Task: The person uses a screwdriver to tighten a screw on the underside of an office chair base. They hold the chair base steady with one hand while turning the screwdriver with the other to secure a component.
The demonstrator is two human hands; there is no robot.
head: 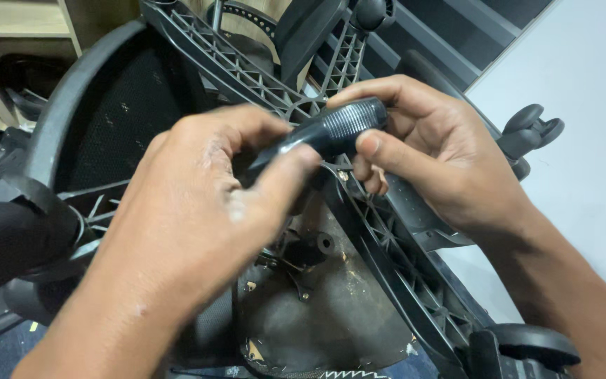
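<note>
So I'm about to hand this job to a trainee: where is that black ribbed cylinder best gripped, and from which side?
On the ribbed end of the black ribbed cylinder, coming from the right. The right hand pinches it there now, and the fine ridges should help against slipping. The glossy tapered end under the left hand looks smoother, so it probably suits steadying only. The star base crowds it from below.

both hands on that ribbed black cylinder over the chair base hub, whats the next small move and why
Probably lower the ribbed black cylinder toward the hub of the star-shaped chair base. Both the left hand and the right hand pinch it just above where the ribbed legs meet, tilted rather than in line, so straightening it first seems sensible. Whether it is already seated is hidden by the fingers.
</note>
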